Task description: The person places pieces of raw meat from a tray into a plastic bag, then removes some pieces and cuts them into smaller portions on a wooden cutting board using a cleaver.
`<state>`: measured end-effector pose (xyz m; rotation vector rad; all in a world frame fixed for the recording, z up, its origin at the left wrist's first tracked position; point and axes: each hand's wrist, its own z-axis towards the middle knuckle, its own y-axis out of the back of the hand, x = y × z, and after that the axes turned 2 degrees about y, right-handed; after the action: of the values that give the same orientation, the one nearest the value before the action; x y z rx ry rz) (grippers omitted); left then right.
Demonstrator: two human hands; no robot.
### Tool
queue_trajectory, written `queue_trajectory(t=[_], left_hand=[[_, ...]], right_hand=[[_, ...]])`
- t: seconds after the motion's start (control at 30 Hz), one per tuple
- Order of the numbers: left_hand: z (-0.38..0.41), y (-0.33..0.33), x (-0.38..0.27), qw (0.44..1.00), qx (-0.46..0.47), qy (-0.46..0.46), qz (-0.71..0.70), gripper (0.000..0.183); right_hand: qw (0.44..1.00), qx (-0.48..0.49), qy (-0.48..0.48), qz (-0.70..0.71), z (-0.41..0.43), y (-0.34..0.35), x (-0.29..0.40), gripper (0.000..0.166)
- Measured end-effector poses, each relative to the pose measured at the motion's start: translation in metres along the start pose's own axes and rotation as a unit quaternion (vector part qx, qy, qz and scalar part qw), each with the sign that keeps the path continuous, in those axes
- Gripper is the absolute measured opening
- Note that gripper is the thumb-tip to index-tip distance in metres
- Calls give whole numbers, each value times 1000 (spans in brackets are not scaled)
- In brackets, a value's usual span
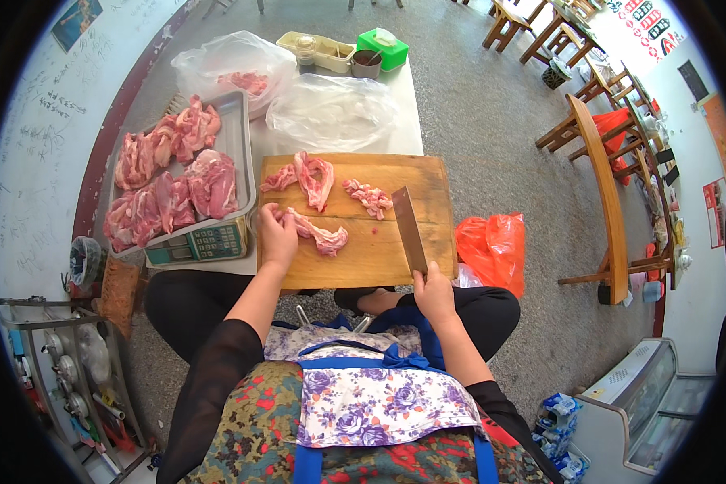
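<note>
A wooden cutting board point(363, 266) lies before me. My right hand point(437, 296) grips the handle of a cleaver point(409, 230), its blade upright over the board's right part. At the board's left edge my left hand point(278, 239) has its fingertips at the end of a strip of raw meat point(323, 237); whether they pinch it I cannot tell. Larger raw meat pieces point(314, 181) lie at the board's upper left, and a small pile of cut meat point(369, 198) is near its middle. Left of the board, a metal tray point(242, 130) holds several large cuts of meat point(157, 206).
The tray rests on a digital scale point(209, 242). Behind the board are a clear plastic bag point(333, 112), a bag with meat point(236, 66), a seasoning container point(320, 51), a metal cup point(366, 65) and a green box point(384, 48). A red bag point(493, 251) hangs at the right.
</note>
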<state>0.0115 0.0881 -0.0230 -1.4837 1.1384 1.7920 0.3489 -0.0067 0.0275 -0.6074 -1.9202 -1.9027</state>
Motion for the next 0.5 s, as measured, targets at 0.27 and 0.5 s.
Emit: queue_trajectory(t=[0.27, 0.5], left_hand=[[-27, -11, -37, 767, 286, -292, 494, 34], [11, 7, -67, 837, 418, -178, 305, 17]], right_hand=[[1000, 1, 21, 5, 3, 4, 3, 23], [1000, 11, -12, 19, 1, 2, -1, 25]])
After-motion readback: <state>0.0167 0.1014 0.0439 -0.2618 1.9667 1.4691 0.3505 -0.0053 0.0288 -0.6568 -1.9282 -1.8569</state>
